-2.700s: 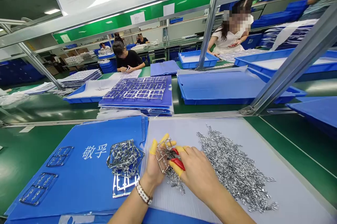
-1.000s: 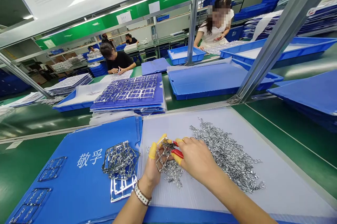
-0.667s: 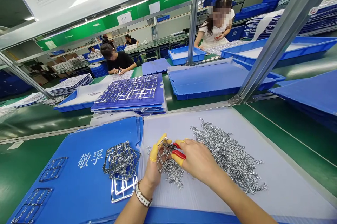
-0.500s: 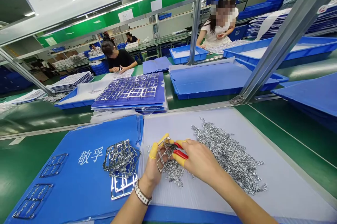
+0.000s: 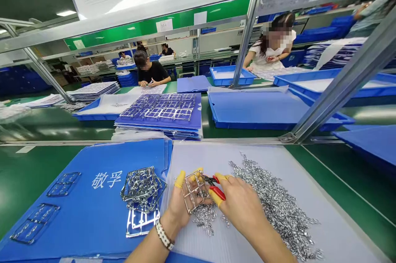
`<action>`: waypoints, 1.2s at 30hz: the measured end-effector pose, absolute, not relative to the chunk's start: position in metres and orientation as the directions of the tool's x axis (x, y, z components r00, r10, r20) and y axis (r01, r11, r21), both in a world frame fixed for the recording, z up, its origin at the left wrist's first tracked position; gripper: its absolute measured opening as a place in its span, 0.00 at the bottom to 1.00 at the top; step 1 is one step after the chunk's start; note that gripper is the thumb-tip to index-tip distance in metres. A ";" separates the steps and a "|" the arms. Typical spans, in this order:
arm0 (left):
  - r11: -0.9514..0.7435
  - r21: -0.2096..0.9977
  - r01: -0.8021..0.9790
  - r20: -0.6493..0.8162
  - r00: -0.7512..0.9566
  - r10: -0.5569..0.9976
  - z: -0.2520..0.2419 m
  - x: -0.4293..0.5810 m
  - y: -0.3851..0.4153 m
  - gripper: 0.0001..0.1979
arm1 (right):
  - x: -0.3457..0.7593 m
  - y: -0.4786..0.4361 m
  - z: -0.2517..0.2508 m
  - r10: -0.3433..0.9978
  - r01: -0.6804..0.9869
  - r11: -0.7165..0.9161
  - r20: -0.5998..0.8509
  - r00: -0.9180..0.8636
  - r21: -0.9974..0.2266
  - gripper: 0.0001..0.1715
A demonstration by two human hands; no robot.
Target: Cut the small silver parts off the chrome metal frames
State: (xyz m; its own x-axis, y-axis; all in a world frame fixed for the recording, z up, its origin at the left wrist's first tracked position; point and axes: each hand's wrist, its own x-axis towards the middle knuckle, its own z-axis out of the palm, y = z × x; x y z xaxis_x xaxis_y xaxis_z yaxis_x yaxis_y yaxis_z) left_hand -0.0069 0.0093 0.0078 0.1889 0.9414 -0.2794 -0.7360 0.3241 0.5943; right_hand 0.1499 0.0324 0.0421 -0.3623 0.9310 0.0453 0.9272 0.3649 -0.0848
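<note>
My left hand (image 5: 177, 207), with yellow finger covers and a patterned wristband, holds a shiny metallic sprue frame (image 5: 189, 199) tilted up. My right hand (image 5: 244, 201), also with yellow finger covers, is closed around red-handled nippers (image 5: 218, 192). Their dark jaws meet the frame's right side; whether they close on a bar I cannot tell. Under the hands lies a small heap of silvery pieces (image 5: 204, 222). To the right spreads a larger pile of the same pieces (image 5: 275, 193) on a whitish sheet (image 5: 201, 151). Tangled sprue frames (image 5: 144, 186) are heaped left of my left hand.
Two separate frames (image 5: 63, 184) lie on the blue sheet (image 5: 102, 209) at the left. Beyond the table's back edge stand a stack of sheets topped with frames (image 5: 161, 106), blue trays (image 5: 256, 108) and slanting metal posts (image 5: 346, 65). Several people work further back.
The view has shifted, so the scene sits lower in the picture. The sprue frame in my left hand now faces me more fully. My right hand still holds the nippers against its right side.
</note>
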 end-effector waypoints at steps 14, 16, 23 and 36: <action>0.297 0.631 -0.717 -0.270 0.156 0.950 0.008 -0.005 0.008 0.29 | 0.137 0.033 0.051 0.922 0.920 0.386 -0.002 -0.387 -0.065 0.15; 0.278 0.670 -0.689 -0.270 0.123 0.955 0.006 -0.005 0.007 0.29 | 0.137 0.033 0.051 0.922 0.921 0.387 0.003 -0.387 -0.054 0.15; 0.254 0.734 -0.630 -0.305 0.029 0.952 0.002 -0.004 0.008 0.28 | 0.136 0.032 0.053 0.911 0.911 0.413 0.020 -0.413 -0.008 0.13; 0.336 0.511 -0.791 -0.242 0.243 0.939 0.015 -0.011 0.008 0.29 | 0.161 0.014 0.038 0.923 0.917 0.385 0.066 -0.380 -0.101 0.19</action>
